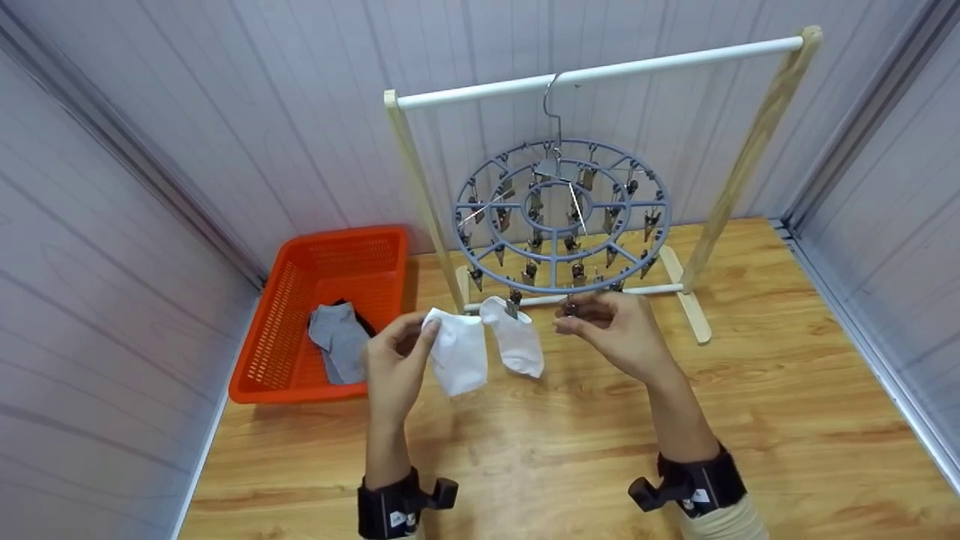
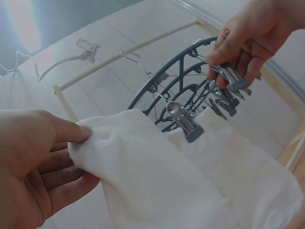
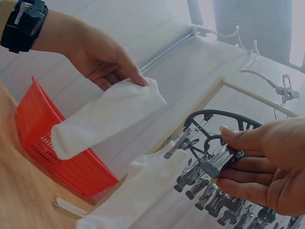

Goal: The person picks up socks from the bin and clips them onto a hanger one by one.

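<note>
My left hand (image 1: 397, 367) pinches a white sock (image 1: 459, 352) by its cuff between thumb and fingers, and the sock hangs down. Beside it a second white sock (image 1: 516, 339) hangs from a metal clip (image 2: 185, 122) on the rim of a round grey drying hanger (image 1: 555, 288). At the hanger's front edge, right of that sock, my right hand (image 1: 619, 330) holds another metal clip (image 3: 218, 160) between thumb and fingers. Nothing is seen in that clip's jaws. Several more clips dangle from the rings.
The hanger hooks over the white bar (image 1: 675, 66) of a wooden-legged rack (image 1: 742, 172). An orange basket (image 1: 259, 319) stands on the wooden floor at left, with grey socks (image 1: 337, 341) and something dark inside. Panelled walls enclose the back and sides.
</note>
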The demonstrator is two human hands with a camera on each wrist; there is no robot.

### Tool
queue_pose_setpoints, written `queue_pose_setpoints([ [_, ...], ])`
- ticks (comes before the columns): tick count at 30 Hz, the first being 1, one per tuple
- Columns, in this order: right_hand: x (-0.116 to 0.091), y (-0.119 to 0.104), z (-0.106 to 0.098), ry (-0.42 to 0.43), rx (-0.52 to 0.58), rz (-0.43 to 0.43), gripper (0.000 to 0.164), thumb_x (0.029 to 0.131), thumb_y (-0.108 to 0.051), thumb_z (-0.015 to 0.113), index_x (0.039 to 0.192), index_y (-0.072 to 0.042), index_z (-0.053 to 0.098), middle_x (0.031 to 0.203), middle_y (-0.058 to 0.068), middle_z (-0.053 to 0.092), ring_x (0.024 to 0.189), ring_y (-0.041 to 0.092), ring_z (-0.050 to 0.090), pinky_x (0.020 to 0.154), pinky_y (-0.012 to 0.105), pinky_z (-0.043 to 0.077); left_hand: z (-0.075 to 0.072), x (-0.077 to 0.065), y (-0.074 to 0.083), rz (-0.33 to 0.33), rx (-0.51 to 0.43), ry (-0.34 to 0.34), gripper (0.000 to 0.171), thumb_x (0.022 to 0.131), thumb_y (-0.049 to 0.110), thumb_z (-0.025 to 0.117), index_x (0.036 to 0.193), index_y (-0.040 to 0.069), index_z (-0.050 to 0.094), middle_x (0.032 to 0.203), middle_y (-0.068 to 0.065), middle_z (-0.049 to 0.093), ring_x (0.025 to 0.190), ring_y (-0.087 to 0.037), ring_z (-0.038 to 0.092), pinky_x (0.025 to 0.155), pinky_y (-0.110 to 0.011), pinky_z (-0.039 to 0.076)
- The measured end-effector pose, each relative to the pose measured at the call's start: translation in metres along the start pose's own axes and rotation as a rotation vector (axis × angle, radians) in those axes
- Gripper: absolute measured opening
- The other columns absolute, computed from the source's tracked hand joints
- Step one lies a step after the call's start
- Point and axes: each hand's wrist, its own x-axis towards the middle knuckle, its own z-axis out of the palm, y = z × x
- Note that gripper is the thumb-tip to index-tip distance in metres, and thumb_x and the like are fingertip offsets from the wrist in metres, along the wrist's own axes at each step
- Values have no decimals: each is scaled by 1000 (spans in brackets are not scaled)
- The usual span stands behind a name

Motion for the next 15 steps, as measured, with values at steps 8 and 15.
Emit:
queue_pose_setpoints([
  [8,1,2,0,10,-19,-3,27,93,-13,84,113,2,77,100,8,80,87,25,79,80,37,63,9,-5,-7,-12,8,-13,10,97,7,78,104,0,80,88,-9,77,73,-21,69,68,-24,58],
  [15,1,2,0,17,-28,-41,26,92,-16,85,110,1,79,100,6,80,87,24,79,79,36,64,21,-7,-11,20,2,-27,10,95,9,81,102,1,80,86,-8,78,73,-20,71,67,-23,58],
])
